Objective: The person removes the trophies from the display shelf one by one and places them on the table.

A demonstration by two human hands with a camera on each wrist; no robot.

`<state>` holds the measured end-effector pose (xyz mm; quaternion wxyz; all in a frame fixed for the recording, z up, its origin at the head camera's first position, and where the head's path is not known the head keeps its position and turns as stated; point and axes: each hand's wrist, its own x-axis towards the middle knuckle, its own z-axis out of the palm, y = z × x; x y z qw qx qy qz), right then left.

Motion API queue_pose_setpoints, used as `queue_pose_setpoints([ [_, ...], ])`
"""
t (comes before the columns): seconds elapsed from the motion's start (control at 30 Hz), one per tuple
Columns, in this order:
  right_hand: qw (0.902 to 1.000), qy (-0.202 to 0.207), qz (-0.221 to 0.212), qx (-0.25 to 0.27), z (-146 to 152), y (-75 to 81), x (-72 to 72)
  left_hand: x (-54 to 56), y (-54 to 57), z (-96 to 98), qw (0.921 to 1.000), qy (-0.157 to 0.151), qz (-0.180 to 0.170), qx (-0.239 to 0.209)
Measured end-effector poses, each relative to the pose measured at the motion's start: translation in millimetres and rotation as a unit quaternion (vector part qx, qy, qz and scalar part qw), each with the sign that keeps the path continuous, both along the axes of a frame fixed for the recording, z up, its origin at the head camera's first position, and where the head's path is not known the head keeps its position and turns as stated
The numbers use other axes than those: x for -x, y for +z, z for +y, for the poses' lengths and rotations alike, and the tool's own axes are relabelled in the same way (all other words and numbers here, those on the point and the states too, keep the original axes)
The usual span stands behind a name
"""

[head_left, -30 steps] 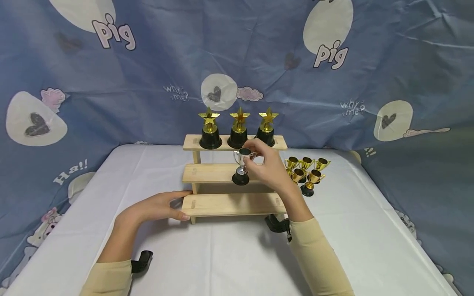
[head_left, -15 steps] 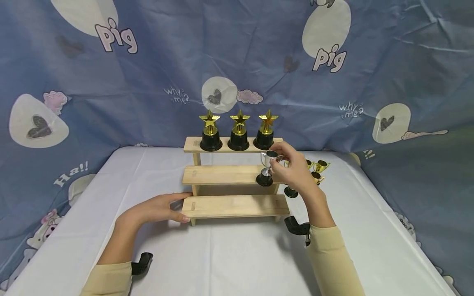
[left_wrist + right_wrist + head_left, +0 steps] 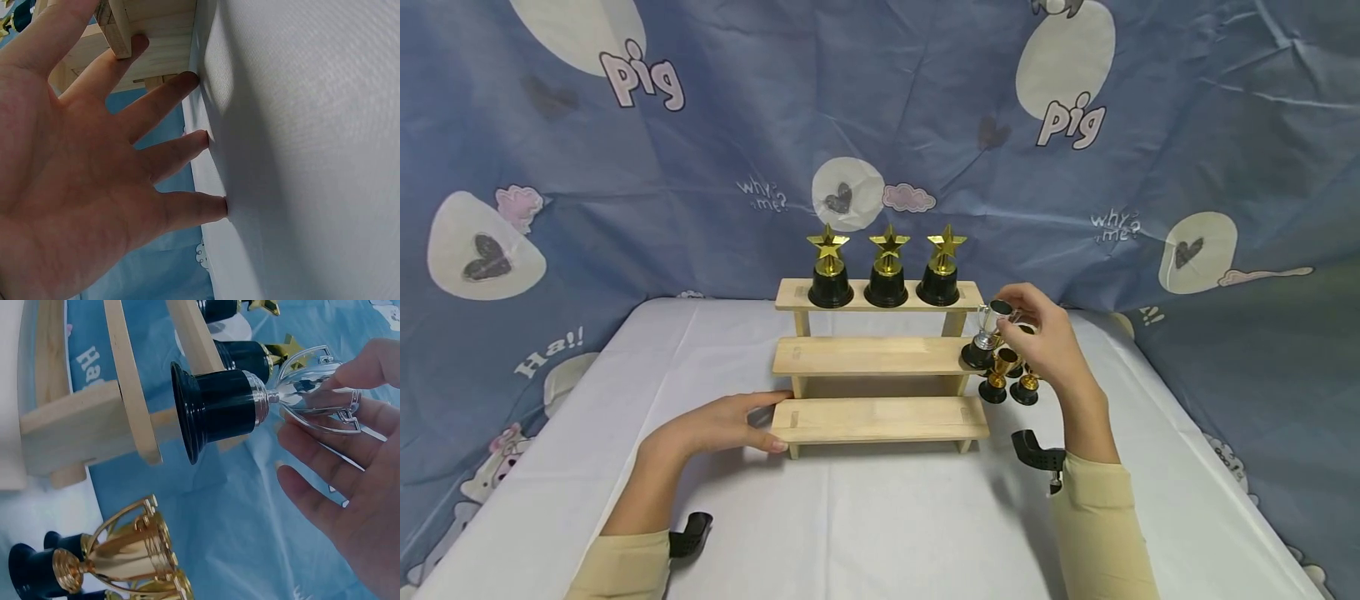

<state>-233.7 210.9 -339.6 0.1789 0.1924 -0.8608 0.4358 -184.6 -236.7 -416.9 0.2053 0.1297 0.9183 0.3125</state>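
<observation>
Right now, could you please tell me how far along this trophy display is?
Three star trophies on the top shelf look done. The right hand holds a silver cup, apparently not yet placed. Probably remaining: the gold cups beside the rack; the bottom shelf bears no trophy.

"Is your head view bright?"
"Yes, evenly, lit from above; a soft shadow lies on your tablecloth [image 3: 880,525] beside your right sleeve [image 3: 1101,525]."
"And your wrist views?"
"Dimmer, bluer. Your left hand [image 3: 94,169] looks shaded; your silver cup [image 3: 261,400] carries bright glints."
</observation>
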Motion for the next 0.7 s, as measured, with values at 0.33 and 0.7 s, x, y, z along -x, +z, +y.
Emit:
queue_pose_setpoints([
  [0.33, 0.9998, -0.016, 0.007, -0.014, 13.0, 0.2, 0.1, 0.7, 1.0, 0.7, 1.0, 0.0, -0.005, 0.0],
  [0.7, 0.9978, -0.064, -0.008, -0.011, 34.6, 6.7, -6.1, 0.2, 3.2, 1.6, 1.0, 0.0, -0.006, 0.003],
])
